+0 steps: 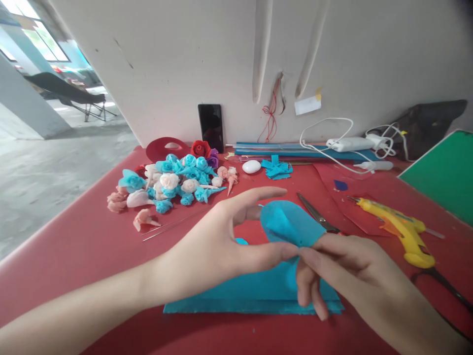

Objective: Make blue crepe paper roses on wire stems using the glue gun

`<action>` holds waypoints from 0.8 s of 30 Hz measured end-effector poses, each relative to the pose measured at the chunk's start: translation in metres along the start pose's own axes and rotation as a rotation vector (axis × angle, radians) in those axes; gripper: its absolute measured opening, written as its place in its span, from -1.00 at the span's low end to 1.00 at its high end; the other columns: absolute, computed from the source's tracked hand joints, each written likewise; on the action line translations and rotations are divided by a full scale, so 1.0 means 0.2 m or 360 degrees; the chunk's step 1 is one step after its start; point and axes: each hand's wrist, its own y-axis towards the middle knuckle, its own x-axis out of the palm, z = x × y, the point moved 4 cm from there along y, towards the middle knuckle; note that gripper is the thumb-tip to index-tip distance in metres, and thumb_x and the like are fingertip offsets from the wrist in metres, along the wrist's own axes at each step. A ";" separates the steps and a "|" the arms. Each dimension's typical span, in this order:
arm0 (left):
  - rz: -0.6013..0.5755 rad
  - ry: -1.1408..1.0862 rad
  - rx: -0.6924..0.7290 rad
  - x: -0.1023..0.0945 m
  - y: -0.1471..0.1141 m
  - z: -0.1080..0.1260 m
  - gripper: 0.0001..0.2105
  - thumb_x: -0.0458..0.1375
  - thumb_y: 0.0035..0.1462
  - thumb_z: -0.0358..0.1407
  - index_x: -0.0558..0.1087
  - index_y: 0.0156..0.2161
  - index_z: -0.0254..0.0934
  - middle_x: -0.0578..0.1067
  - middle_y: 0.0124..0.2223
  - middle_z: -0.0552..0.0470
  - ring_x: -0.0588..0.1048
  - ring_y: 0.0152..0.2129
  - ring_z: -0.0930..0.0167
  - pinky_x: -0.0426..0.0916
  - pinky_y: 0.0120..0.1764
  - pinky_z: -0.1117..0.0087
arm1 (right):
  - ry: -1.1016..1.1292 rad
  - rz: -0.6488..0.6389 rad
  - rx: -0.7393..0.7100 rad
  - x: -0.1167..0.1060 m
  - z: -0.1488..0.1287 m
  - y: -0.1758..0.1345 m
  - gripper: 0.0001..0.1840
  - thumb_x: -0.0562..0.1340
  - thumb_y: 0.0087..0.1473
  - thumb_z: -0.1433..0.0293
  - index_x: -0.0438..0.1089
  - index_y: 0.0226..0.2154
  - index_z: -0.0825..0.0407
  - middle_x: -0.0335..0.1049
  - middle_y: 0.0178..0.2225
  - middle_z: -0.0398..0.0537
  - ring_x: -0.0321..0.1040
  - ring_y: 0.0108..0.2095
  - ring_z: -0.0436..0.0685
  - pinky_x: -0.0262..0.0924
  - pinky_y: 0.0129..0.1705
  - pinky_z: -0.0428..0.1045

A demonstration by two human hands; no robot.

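Observation:
A rounded blue crepe paper petal [281, 222] is pinched at its lower end between the thumb and fingers of my right hand [351, 266]. Around its left side curves my left hand [225, 236], thumb and forefinger wide apart. The left thumb's tip touches the petal's lower edge, close to the right thumb. Other left fingers are partly hidden behind the petal. Under both hands a stack of blue crepe paper sheets [229, 298] lies on the red tabletop [111, 296]. Scissors [318, 214] lie just behind the right hand, their handles mostly covered.
Blue, white and pink paper flowers [177, 182] are heaped at the back left, near a leaning phone [211, 127]. Blue paper strips [277, 168] and a white egg-shaped object [252, 166] lie behind the hands. A yellow glue gun [399, 227] and a white power strip [351, 144] occupy the right.

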 end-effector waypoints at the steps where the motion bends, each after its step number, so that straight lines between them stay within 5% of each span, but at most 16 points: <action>1: -0.0044 -0.0040 -0.0002 0.00 0.00 -0.01 -0.62 0.28 -0.01 -0.30 0.37 -0.03 -0.12 0.55 -0.18 0.21 0.49 -0.19 0.47 0.37 -0.13 0.55 | -0.0023 0.0026 -0.0025 0.00 0.00 -0.01 -0.59 0.11 0.16 0.16 0.29 -0.58 0.07 0.40 -0.60 -0.14 0.28 -0.67 -0.13 0.16 -0.58 -0.22; 5: -0.0197 -0.0193 -0.0075 0.03 0.00 -0.03 -0.86 0.21 0.08 -0.26 0.45 -0.23 -0.24 0.55 -0.18 0.11 0.49 -0.17 0.40 0.37 -0.08 0.45 | -0.0123 0.0086 -0.0069 -0.01 -0.01 -0.03 -0.59 0.09 0.18 0.16 0.35 -0.56 0.06 0.41 -0.58 -0.15 0.33 -0.63 -0.12 0.21 -0.54 -0.23; 12: -0.0035 -0.0010 0.0072 0.01 -0.01 0.00 -0.92 0.21 0.07 -0.33 0.50 -0.36 -0.33 0.54 -0.36 0.08 0.49 -0.35 0.43 0.38 -0.23 0.48 | -0.0192 0.0070 -0.0148 -0.01 -0.02 -0.01 -0.67 0.10 0.18 0.29 0.39 -0.54 0.02 0.42 -0.59 -0.19 0.38 -0.55 -0.12 0.26 -0.47 -0.28; 17: -0.0190 0.0091 0.0189 0.03 -0.01 0.04 -0.88 0.16 0.13 -0.37 0.52 -0.40 -0.32 0.55 -0.37 0.11 0.48 -0.34 0.50 0.35 -0.17 0.53 | -0.0224 0.0156 -0.0163 -0.04 -0.03 -0.01 -0.87 0.17 0.10 0.35 0.44 -0.39 -0.05 0.43 -0.53 -0.22 0.38 -0.51 -0.10 0.26 -0.48 -0.28; 24: -0.0130 0.0346 0.0331 0.03 -0.03 0.07 -0.88 0.18 0.06 -0.46 0.55 -0.33 -0.26 0.56 -0.38 0.15 0.50 -0.38 0.51 0.38 -0.27 0.55 | -0.0403 0.0222 -0.0143 -0.04 -0.03 -0.02 -0.82 0.19 0.06 0.29 0.49 -0.31 -0.06 0.47 -0.47 -0.14 0.39 -0.50 -0.01 0.30 -0.47 -0.19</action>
